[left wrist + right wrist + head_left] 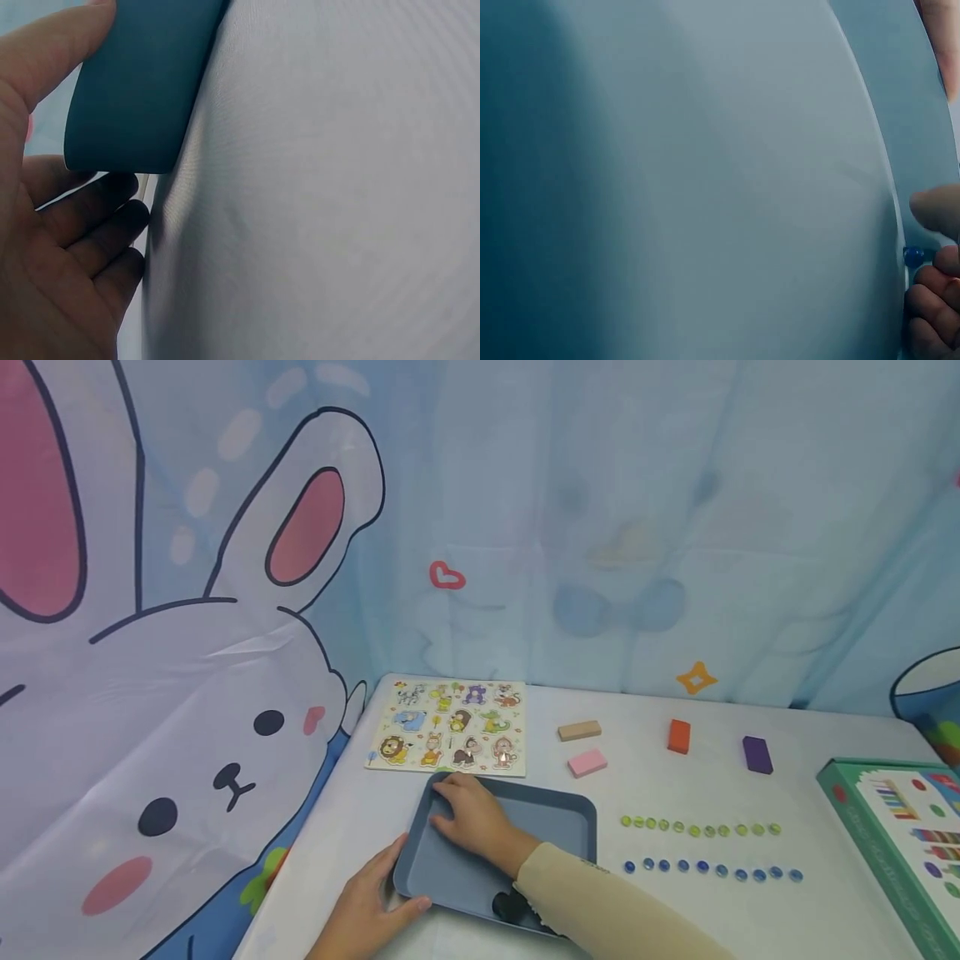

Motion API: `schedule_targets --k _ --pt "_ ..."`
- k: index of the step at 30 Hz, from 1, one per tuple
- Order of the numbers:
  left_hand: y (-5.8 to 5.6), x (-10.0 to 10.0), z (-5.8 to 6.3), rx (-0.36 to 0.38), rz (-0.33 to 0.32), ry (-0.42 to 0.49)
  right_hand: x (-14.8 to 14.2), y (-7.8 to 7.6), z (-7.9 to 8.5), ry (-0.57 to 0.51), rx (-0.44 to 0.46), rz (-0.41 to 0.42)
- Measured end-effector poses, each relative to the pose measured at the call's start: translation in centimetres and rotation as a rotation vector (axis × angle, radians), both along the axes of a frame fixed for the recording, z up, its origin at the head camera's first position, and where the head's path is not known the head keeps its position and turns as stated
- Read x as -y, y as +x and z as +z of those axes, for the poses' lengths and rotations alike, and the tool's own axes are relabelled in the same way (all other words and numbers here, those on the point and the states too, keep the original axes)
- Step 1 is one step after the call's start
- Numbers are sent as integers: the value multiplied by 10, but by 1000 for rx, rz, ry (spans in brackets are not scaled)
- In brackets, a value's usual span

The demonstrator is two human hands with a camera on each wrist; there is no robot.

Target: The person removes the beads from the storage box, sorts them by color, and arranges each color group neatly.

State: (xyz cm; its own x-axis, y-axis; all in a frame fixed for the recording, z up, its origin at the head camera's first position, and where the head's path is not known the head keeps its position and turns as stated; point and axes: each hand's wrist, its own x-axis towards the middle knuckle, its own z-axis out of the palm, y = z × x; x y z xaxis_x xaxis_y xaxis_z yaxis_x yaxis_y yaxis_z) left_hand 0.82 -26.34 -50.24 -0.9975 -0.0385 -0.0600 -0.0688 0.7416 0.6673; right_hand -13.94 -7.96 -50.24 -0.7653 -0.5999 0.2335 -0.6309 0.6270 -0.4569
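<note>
A grey-blue tray (517,857) lies on the white table. My left hand (370,900) holds its near left corner: the thumb (64,45) lies against one wall, and curled fingers reach round the other side. My right hand (474,814) is inside the tray at the far left corner, back of the hand up. In the right wrist view, a small blue bead (914,256) sits by the tray wall, right at my right fingertips (946,259). The right thumb (934,208) stands apart from the fingers, above the bead. From the head view the hand hides this bead.
Behind the tray lies an animal puzzle board (450,727). Pink (587,763), wooden (579,731), orange (678,737) and purple (757,755) blocks lie further right. Rows of green beads (695,831) and blue beads (702,867) line the table beside a green box (885,843).
</note>
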Motion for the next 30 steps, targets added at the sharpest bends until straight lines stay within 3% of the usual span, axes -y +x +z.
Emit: schedule_targets --k 18,30 --pt "1 -1 1 0 -6 15 5 -2 -3 -26 18 45" --pt "2 0 1 -1 3 8 5 0 10 -61 17 70"
